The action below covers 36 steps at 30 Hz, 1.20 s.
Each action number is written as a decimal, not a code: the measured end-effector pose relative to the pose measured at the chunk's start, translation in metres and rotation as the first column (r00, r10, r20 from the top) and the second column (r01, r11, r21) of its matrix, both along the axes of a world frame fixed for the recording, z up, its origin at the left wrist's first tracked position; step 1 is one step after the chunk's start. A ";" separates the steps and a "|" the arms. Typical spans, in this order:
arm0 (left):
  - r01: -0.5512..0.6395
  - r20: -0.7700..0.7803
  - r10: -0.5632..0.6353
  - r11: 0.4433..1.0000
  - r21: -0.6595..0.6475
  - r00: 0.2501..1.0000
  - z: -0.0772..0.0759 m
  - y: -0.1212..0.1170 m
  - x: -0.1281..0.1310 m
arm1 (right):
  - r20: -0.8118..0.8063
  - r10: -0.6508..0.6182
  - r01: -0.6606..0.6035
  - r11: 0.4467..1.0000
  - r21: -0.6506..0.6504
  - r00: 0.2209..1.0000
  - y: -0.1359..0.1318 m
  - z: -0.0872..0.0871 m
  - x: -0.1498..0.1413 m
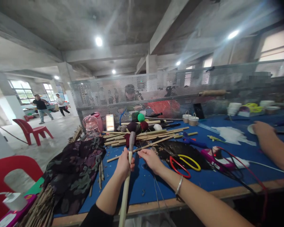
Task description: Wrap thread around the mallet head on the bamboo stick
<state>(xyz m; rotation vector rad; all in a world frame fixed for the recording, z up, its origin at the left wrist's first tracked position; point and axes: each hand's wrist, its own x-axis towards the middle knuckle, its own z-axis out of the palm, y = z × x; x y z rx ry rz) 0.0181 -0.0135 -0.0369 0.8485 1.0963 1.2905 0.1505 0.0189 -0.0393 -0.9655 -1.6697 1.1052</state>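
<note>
My left hand (126,164) is wrapped round a long pale wooden stick (125,195), tilted up and away from me. The stick's upper part has a grey wrapping (132,141), and its tip overlaps a dark ball (133,127); whether they touch I cannot tell. Close beside the stick on its right, my right hand (151,160) is closed in a pinch. Thin pale thread (156,192) trails from under that hand towards the table edge. Scissors (183,164) with one red and one yellow handle lie to the right of my right hand.
Several bamboo sticks (156,135) lie across the blue table (142,195). Dark patterned cloth (78,170) is at left, a purple power strip (217,159) with cables at right. Another person's hand (262,130) reaches in from the right. A perforated metal screen (109,91) stands behind.
</note>
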 end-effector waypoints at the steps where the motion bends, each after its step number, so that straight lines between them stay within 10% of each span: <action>1: -0.006 -0.014 0.006 1.000 0.020 1.000 -0.001 0.000 0.001 | 0.015 0.003 -0.003 1.000 0.003 1.000 0.003 0.000 0.000; 7: -0.081 -0.037 0.091 0.975 0.209 0.995 0.009 0.013 0.006 | 0.013 0.139 -0.133 0.968 -0.213 0.990 0.031 0.010 -0.009; 12: -0.046 0.023 0.044 0.996 0.073 0.999 0.021 0.039 0.007 | -0.091 0.039 -0.062 0.961 -0.270 0.995 0.056 0.015 -0.016; 16: -0.023 0.021 0.026 0.994 -0.106 0.999 0.010 0.046 0.011 | -0.102 -0.003 -0.024 0.965 -0.261 0.995 0.058 0.003 -0.014; 29: 0.028 0.113 -0.035 0.998 0.064 0.993 -0.007 0.036 0.003 | -0.202 0.297 -0.353 0.866 -0.354 0.933 0.061 -0.003 -0.011; 36: -0.020 -0.212 0.051 0.989 0.146 0.976 -0.013 0.031 0.010 | -0.222 0.178 -0.240 0.924 -0.297 0.959 0.060 -0.015 -0.004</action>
